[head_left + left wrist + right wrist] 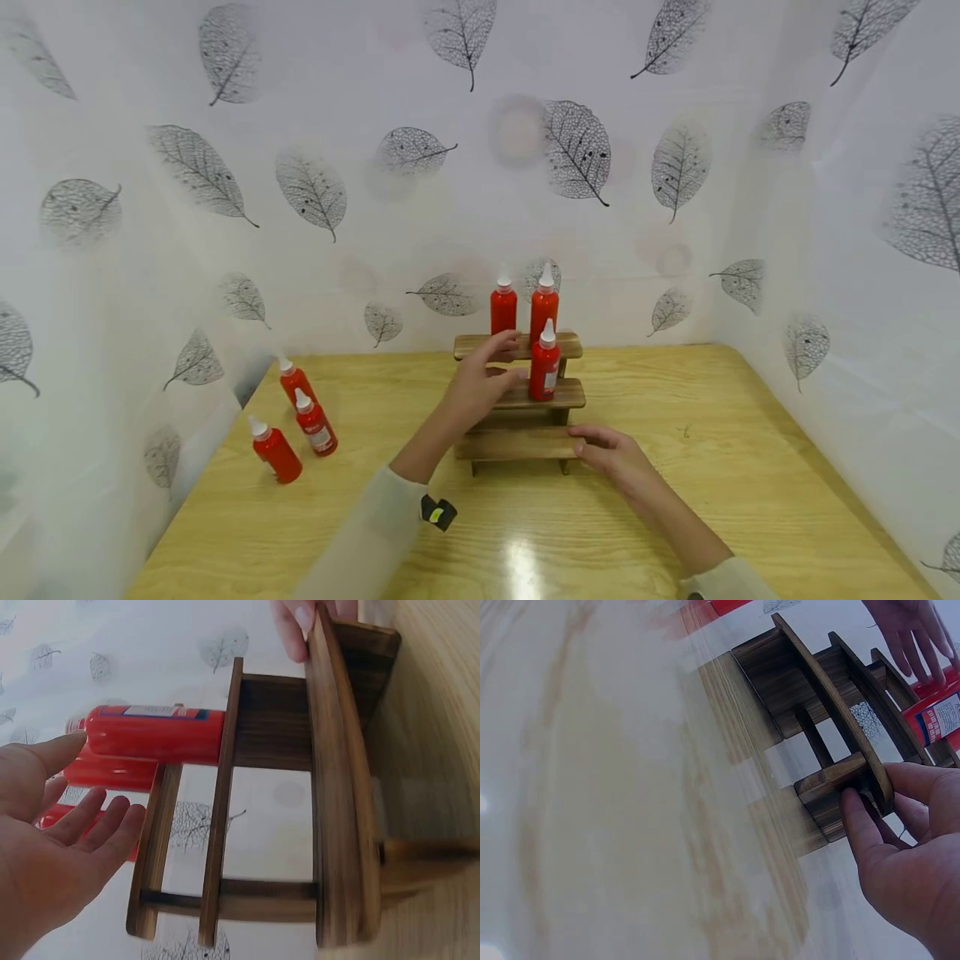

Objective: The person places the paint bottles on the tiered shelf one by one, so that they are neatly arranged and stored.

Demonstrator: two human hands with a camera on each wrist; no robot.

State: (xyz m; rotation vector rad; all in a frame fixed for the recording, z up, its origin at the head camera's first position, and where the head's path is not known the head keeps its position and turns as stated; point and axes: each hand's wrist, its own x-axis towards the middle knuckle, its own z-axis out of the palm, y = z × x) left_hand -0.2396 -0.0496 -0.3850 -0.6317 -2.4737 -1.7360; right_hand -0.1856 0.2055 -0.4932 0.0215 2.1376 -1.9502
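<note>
A three-step wooden stand (517, 443) is on the table, with a red squeeze bottle (544, 372) upright on its middle step. Two more red bottles, one left (503, 312) and one right (545, 305), stand on the top step. My left hand (480, 383) is beside the middle-step bottle, fingers spread and relaxed, holding nothing. In the left wrist view, its thumb lies near the neck of that bottle (157, 735); whether it touches cannot be told. My right hand (611, 458) pinches the right end of the lowest step between thumb and fingers, as the right wrist view shows at the stand (832, 712).
At the table's left side are several red bottles with white nozzles: a rear one (298, 385), a middle one (318, 428) and a front one (279, 455). A leaf-patterned white curtain (465, 217) encloses the wooden table (675, 400) at the back and sides.
</note>
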